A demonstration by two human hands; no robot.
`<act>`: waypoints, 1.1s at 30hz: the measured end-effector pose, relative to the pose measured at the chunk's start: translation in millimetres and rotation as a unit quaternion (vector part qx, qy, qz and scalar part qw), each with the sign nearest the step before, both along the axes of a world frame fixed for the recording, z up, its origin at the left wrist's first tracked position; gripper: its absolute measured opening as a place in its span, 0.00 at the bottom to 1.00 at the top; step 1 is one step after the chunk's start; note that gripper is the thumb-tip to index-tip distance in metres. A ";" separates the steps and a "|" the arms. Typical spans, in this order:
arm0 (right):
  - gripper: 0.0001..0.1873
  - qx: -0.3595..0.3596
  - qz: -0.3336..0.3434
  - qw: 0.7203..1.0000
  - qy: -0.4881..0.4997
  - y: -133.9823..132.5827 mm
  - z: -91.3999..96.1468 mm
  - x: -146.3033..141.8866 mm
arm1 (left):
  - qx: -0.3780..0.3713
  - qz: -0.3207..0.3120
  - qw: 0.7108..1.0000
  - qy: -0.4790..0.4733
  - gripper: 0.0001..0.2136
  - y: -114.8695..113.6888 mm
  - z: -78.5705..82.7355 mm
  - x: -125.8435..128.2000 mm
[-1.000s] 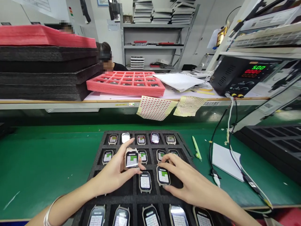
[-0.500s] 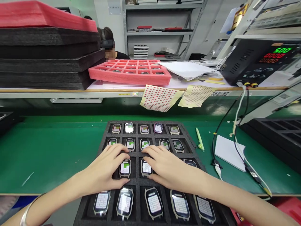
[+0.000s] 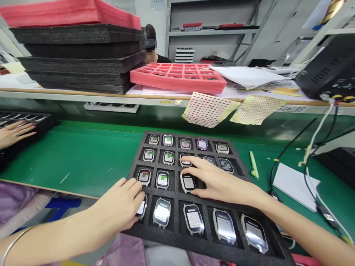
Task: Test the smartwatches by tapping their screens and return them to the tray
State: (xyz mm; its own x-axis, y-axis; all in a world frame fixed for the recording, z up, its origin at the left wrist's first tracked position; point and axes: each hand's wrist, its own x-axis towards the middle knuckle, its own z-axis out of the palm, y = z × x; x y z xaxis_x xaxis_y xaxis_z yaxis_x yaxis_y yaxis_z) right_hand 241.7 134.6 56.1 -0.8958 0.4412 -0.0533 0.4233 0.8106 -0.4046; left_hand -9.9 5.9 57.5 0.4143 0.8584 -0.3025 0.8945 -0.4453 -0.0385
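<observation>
A black foam tray [image 3: 174, 192] lies on the green belt, with several small watch units with lit screens in its cells. My left hand [image 3: 116, 208] is at the tray's front-left corner, its fingers curled round the watch unit [image 3: 142, 208] in that cell, which they half hide. My right hand [image 3: 222, 183] reaches across the third row. Its forefinger lies above and its thumb below the watch unit [image 3: 189, 182] in the middle cell, pinching it. A bangle [image 3: 11, 244] is on my left wrist.
Another person's hand [image 3: 15, 133] rests on a second black tray [image 3: 41, 122] at far left. Stacked black and red foam [image 3: 80, 55] and a red tray [image 3: 180, 83] sit on the shelf behind. Sticker sheets [image 3: 208, 109], a green pen [image 3: 253, 164], white paper [image 3: 294, 184], cables [image 3: 310, 155] and a power supply [image 3: 330, 74] lie right.
My left hand put down the watch it held raised and moved to the front-left cell. My right hand shifted one cell left, to the third row's middle watch. The view swung left.
</observation>
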 end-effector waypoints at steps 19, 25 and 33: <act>0.32 -0.405 -0.199 0.822 0.348 -19.0 1.4 -14.3 | -0.188 0.127 0.650 -0.725 0.19 43.1 5.0 -13.9; 0.35 -0.432 -0.181 0.799 0.376 -10.0 -0.4 -13.8 | -0.191 0.161 0.502 -0.828 0.20 69.7 0.0 15.4; 0.20 -0.383 -0.242 0.795 0.402 -5.9 -12.6 -8.4 | -0.221 0.195 0.457 -0.839 0.19 78.6 -8.7 42.8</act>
State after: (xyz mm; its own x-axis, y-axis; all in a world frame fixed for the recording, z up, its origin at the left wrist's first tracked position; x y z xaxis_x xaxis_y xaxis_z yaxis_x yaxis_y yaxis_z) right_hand 233.3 128.6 43.5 -0.5117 0.8585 0.0323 -0.0357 0.0164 -0.9992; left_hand 32.9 84.5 48.8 0.2231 0.9746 -0.0191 -0.4871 0.1285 0.8638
